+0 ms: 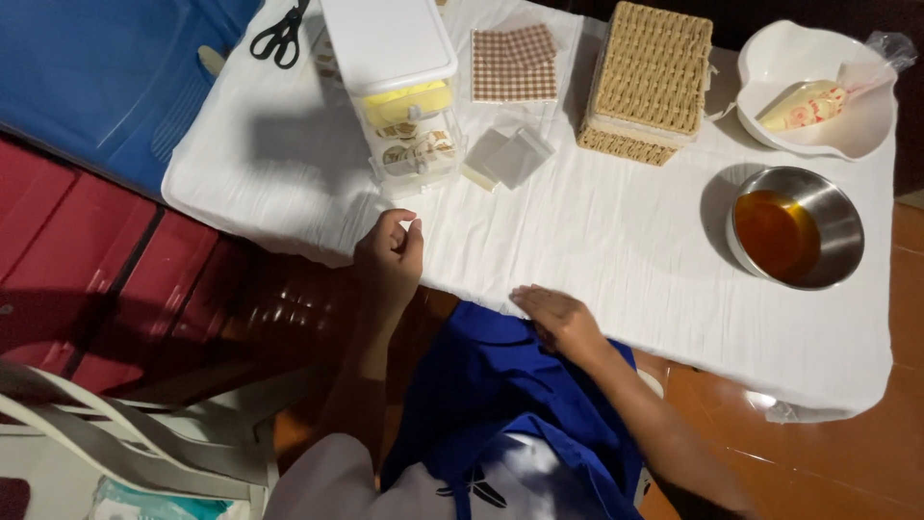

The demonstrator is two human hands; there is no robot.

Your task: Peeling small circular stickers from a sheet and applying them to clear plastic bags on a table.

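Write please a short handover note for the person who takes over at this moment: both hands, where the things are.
Left hand: loosely curled over the near edge of the white cloth, holding nothing visible.
Right hand: flat, palm down, on the cloth edge by the blue apron.
Nearest: clear container with white lid, small clear bags beside it.
Also on the cloth: scissors, checked paper, wicker basket, steel bowl of amber liquid, piping bag in a white dish.
Nothing is in hand.

Probably a home food-prep corner: cloth-covered table (597, 241), steel bowl (795, 227) of amber liquid, piping bag (818, 102), tiled floor (866, 443).
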